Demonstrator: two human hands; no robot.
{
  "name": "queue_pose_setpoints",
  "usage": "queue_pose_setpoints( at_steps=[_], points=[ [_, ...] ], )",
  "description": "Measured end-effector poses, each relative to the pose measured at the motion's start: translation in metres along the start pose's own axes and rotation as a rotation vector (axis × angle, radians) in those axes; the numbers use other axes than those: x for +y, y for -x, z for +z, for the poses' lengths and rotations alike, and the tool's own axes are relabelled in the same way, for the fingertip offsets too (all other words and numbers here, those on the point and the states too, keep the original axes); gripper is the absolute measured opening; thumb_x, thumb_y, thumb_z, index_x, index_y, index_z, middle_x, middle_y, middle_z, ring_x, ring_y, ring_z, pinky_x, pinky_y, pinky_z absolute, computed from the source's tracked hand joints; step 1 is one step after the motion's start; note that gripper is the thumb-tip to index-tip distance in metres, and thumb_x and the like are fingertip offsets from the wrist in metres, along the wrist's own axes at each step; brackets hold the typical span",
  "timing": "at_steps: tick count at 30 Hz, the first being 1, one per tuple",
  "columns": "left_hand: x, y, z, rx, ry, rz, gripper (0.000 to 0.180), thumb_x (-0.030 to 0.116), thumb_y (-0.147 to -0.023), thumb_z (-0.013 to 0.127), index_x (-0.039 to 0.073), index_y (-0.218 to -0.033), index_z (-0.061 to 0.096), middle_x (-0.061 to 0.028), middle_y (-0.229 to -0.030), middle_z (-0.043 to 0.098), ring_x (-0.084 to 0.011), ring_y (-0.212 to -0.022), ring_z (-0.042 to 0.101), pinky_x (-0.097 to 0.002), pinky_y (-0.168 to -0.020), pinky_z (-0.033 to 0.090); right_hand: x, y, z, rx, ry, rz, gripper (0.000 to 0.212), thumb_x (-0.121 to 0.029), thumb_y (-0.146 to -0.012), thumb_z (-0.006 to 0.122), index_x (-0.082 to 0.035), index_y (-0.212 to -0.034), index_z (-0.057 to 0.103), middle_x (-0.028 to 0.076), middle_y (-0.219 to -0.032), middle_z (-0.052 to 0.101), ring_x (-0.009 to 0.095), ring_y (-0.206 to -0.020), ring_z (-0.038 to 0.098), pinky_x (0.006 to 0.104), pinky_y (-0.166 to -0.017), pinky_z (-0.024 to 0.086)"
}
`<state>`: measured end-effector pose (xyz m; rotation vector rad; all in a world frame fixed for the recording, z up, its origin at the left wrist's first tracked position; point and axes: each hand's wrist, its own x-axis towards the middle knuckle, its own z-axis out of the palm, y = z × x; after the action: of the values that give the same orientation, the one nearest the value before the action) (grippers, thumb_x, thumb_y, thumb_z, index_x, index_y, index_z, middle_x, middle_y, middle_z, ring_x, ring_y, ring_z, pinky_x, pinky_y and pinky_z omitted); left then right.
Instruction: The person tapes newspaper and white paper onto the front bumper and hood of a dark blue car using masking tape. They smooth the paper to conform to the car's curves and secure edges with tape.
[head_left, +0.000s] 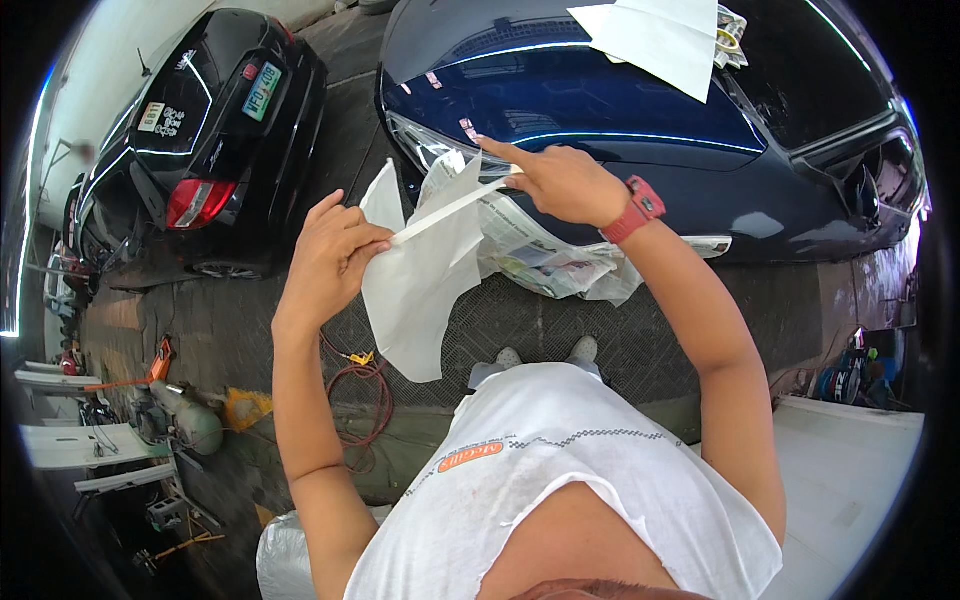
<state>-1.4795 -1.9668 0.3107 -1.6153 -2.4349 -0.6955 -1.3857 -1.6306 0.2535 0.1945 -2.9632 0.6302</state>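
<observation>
My left hand (335, 250) pinches a white sheet of paper (415, 275) and one end of a strip of white masking tape (450, 207). My right hand (560, 180) holds the strip's other end, index finger stretched toward the dark blue car (620, 110). The taut tape runs across the top of the sheet, which hangs down between my hands. Newspaper (540, 255) is stuck over the car's front corner, just under my right hand. A red watch (640, 210) is on my right wrist.
More white paper (660, 35) lies on the blue car's hood. A black car (215, 130) is parked at the left. A red hose (365, 400), a small compressor tank (190, 420) and tools lie on the floor at lower left. My shoes (545, 355) stand on a grated floor.
</observation>
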Motion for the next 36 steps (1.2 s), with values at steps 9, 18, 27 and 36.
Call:
queue_pose_setpoints(
  at_steps=[9, 18, 27, 36],
  points=[
    [0.007, 0.013, -0.038, 0.046, -0.062, -0.018, 0.011, 0.004, -0.084, 0.08, 0.004, -0.095, 0.078, -0.0061, -0.076, 0.053, -0.0247, -0.078, 0.058, -0.052, -0.124, 0.037, -0.025, -0.03, -0.013, -0.031, -0.031, -0.045, 0.031, -0.032, -0.109, 0.058, -0.013, -0.129, 0.07, 0.019, -0.085, 0.075, 0.042, -0.084, 0.073, 0.054, -0.08, 0.057],
    [-0.005, 0.034, -0.044, 0.113, -0.126, -0.107, 0.008, 0.007, -0.089, 0.078, 0.004, -0.097, 0.078, -0.0055, -0.075, 0.054, -0.0238, -0.075, 0.058, -0.052, -0.124, 0.036, -0.06, -0.031, -0.035, 0.03, 0.197, -0.113, 0.027, -0.029, -0.104, 0.063, -0.007, -0.099, 0.079, 0.019, -0.084, 0.075, 0.041, -0.085, 0.075, 0.0506, -0.075, 0.059],
    [-0.031, 0.048, 0.029, 0.198, -0.253, -0.369, 0.04, 0.039, -0.107, 0.06, 0.004, -0.116, 0.078, -0.0102, -0.102, 0.075, -0.031, -0.105, 0.07, -0.0564, -0.126, 0.03, -0.12, -0.004, -0.052, 0.102, 0.455, -0.367, 0.008, -0.011, -0.08, 0.071, -0.005, -0.078, 0.075, 0.017, -0.072, 0.073, 0.033, -0.069, 0.075, 0.0428, -0.061, 0.058],
    [0.042, -0.008, 0.054, 0.404, 0.252, -0.184, 0.014, 0.01, -0.089, 0.083, 0.003, -0.101, 0.081, -0.0127, -0.087, 0.076, -0.0319, -0.081, 0.071, -0.0395, -0.078, 0.053, -0.119, 0.006, -0.055, 0.118, 0.476, -0.377, 0.022, -0.014, -0.085, 0.074, -0.001, -0.103, 0.071, 0.011, -0.07, 0.071, 0.03, -0.066, 0.074, 0.0401, -0.058, 0.055]
  ],
)
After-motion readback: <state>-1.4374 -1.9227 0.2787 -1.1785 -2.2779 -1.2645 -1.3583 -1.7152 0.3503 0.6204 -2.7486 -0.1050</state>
